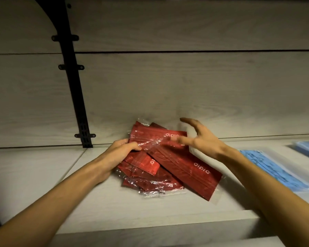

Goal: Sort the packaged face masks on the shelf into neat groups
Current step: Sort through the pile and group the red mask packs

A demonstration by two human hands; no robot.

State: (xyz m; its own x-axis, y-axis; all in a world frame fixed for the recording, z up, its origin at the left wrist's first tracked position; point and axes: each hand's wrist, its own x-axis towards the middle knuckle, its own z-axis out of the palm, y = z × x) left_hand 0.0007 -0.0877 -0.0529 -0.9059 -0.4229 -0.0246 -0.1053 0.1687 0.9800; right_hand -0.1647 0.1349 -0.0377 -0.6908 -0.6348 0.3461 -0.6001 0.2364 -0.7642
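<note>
2 bare forearms reach in over the shelf (43, 177). The left hand (122, 148) pinches the clear wrapper of a red mask pack (155, 138), lifted off a loose pile of red packs (168, 175) mid-shelf. The right hand (198, 138) hovers over them, fingers spread. Blue mask packs (268, 168) lie well apart on the right. A black bracket (73, 82) climbs the back panel.
</note>
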